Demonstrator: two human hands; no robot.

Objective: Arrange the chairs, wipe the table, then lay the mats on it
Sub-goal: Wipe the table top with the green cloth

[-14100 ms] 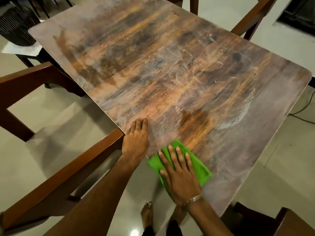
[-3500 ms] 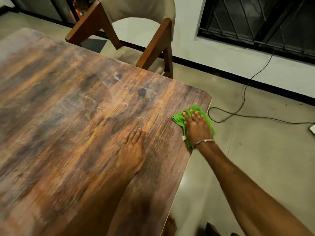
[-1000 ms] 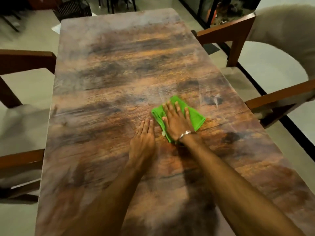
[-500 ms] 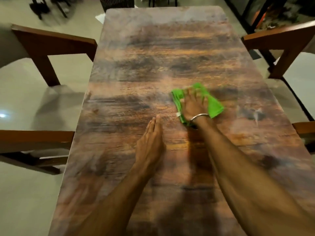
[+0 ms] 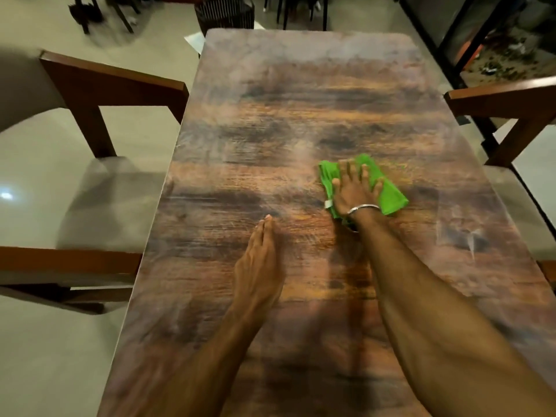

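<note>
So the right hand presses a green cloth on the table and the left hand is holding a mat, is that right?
Not quite. In the head view the left hand holds no mat; it rests flat on the table, fingers straight. The right hand does press the green cloth on the table.

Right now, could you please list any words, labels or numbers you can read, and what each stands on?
No text can be read.
White tag on the green cloth: too small to read.
White sheet beyond the table: blurred, nothing legible.
</note>
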